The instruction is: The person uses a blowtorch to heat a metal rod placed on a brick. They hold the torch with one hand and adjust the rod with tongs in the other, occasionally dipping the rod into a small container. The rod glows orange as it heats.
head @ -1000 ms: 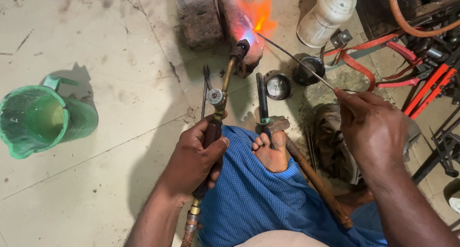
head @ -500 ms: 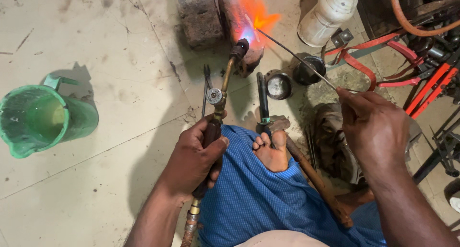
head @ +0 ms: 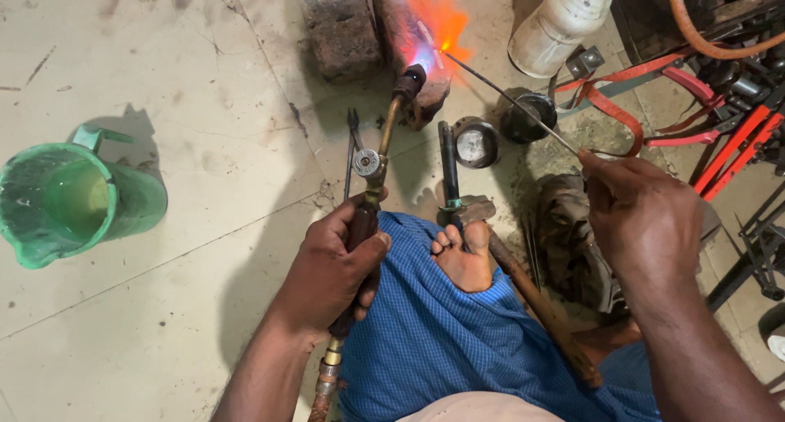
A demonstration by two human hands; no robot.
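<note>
- While you sit on the floor [head: 163, 324], your left hand [head: 331, 271] is closed around the torch [head: 378, 181] handle; its nozzle points to 12 o'clock.
- The flame [head: 433, 31] plays on a brick [head: 406, 42], at 1 o'clock from that hand.
- Your right hand [head: 642, 217] pinches a thin rod [head: 511, 103], fingers curled; its tip meets the flame at 10 o'clock.
- A second brick [head: 337, 29] lies just beside the first.
- A green jug [head: 74, 201] stands well apart at 9 o'clock.
- A white bottle [head: 560, 17] lies at 1 o'clock.
</note>
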